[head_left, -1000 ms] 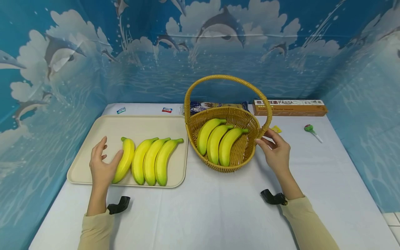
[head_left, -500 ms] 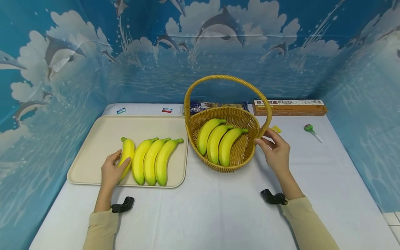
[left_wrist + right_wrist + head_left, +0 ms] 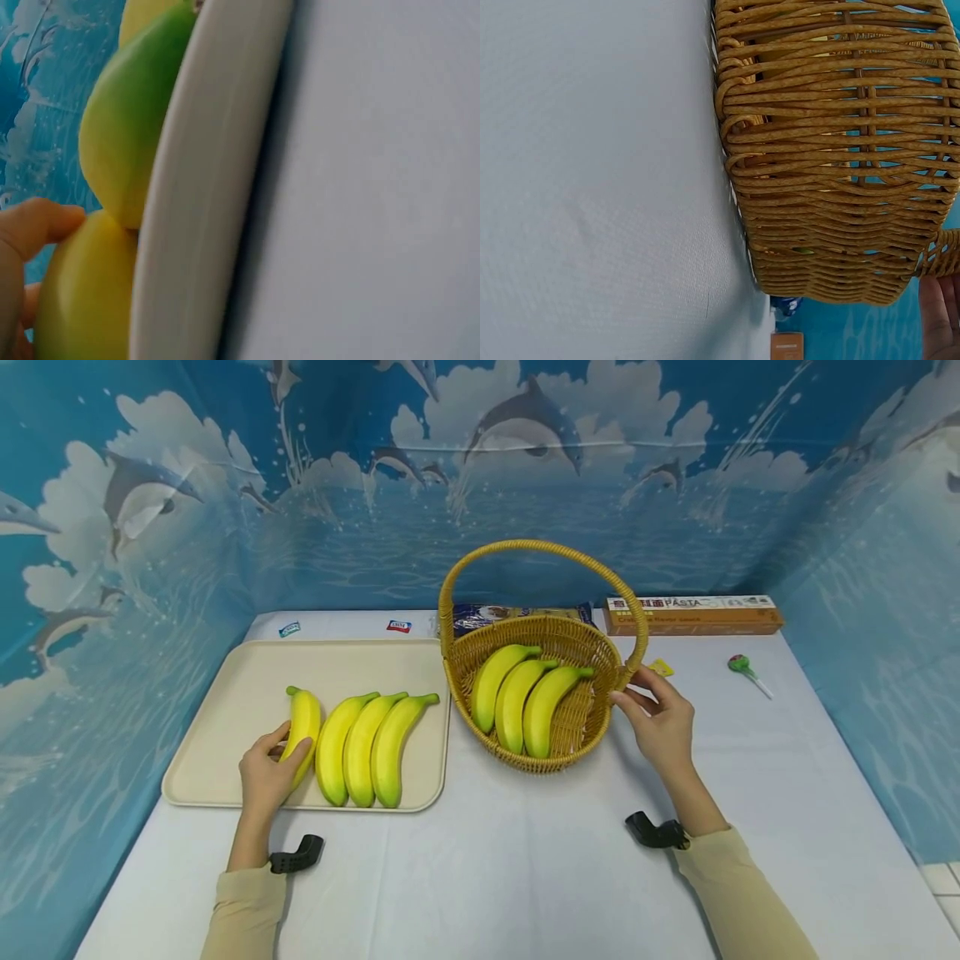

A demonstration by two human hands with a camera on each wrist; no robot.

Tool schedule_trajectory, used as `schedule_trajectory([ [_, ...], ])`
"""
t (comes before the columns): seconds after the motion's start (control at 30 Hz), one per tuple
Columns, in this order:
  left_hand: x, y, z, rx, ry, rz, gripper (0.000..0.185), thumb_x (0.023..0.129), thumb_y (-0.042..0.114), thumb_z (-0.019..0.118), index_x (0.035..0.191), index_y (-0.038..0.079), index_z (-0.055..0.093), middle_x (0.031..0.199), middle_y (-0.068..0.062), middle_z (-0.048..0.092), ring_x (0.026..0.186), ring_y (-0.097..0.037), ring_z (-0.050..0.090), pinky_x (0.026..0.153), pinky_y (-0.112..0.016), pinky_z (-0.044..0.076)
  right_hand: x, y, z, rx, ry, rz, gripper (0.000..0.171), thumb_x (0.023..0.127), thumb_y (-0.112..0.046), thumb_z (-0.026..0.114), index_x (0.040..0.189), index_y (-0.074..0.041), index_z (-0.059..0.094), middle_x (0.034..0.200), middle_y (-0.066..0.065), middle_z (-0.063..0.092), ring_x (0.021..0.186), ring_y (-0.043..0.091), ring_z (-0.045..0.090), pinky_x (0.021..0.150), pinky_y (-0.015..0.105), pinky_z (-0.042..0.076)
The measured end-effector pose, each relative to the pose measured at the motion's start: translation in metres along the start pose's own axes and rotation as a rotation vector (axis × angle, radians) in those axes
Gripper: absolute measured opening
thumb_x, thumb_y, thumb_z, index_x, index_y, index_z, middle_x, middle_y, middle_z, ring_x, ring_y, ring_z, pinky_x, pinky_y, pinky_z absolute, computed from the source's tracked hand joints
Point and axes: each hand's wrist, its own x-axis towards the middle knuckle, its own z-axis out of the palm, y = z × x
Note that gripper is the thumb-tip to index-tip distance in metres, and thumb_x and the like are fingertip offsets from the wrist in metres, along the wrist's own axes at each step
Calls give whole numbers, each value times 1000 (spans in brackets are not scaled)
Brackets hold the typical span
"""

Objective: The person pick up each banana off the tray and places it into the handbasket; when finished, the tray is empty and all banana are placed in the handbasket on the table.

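Since a second ago our left hand [image 3: 268,770] has closed round the leftmost banana [image 3: 302,732] on the tray [image 3: 225,710], lower left — light, smooth, best gripped mid-body; our right hand [image 3: 660,714] pinches the wicker basket [image 3: 542,643] — rim.

Left grip [image 3: 266,772]: banana trio [image 3: 363,743] crowds inner side, bare tray [image 3: 225,710] outward. Right grip [image 3: 656,722]: basket [image 3: 577,727] blocks inward, open surface [image 3: 787,760] outward.
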Motion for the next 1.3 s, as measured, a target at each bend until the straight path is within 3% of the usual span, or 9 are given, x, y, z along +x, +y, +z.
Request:
schedule_trajectory([
  [0.17,-2,21,-3,-42,52,109,49,87,17,73,131,0,60,112,-19,67,83,-4,48,69,-8,37,1,-6,0,-6,-6,-6,43,79,18,68,121,18,59,107,37,62,99,-7,61,83,15,53],
  [0.33,-10,64,2,-102,33,274,48,84,13,76,128,-1,63,110,-19,68,80,1,48,67,-8,39,1,0,0,3,-2,-14,43,78,19,68,120,19,58,107,37,62,99,-6,62,83,14,53],
  [0.43,-19,97,12,-115,-21,406,49,80,12,79,126,-2,64,109,-18,69,81,-5,52,66,-9,42,0,12,-1,9,4,-15,45,77,20,69,121,17,59,107,33,64,100,-6,62,82,14,53],
  [0.53,-31,130,27,-127,-103,538,51,78,13,81,124,-2,66,107,-16,70,81,-13,57,65,-15,47,0,24,-1,7,12,-11,47,76,19,70,122,12,62,107,17,68,101,-5,62,82,13,53],
  [0.63,-44,163,46,-147,-195,632,52,79,17,81,125,1,65,108,-13,70,81,-17,60,65,-24,52,0,29,-1,9,15,-4,47,77,15,72,123,7,64,106,3,68,101,-2,63,82,13,53],
  [0.7,-49,183,60,-152,-243,676,52,81,20,79,127,2,65,109,-12,70,81,-18,61,66,-27,52,-1,31,-2,14,16,4,47,78,13,73,123,6,64,106,4,68,102,-1,63,82,14,53],
  [0.9,-56,229,105,-110,-358,698,52,85,28,74,130,4,63,114,-12,69,85,-20,63,69,-29,52,-1,30,-2,9,8,8,46,78,13,72,123,9,62,107,28,65,101,-3,62,82,14,53],
  [1.13,-59,256,160,-5,-494,618,56,90,36,69,136,8,58,117,-10,67,92,-18,64,67,-24,45,1,16,-1,-18,18,9,44,77,17,71,120,14,62,102,17,67,98,-4,62,81,14,53],
  [1.3,-62,261,186,54,-509,592,56,90,38,69,137,8,58,124,-10,66,103,-20,64,75,-27,51,1,7,-1,-12,8,11,44,78,16,71,120,15,61,103,1,66,99,-4,62,82,15,54],
])
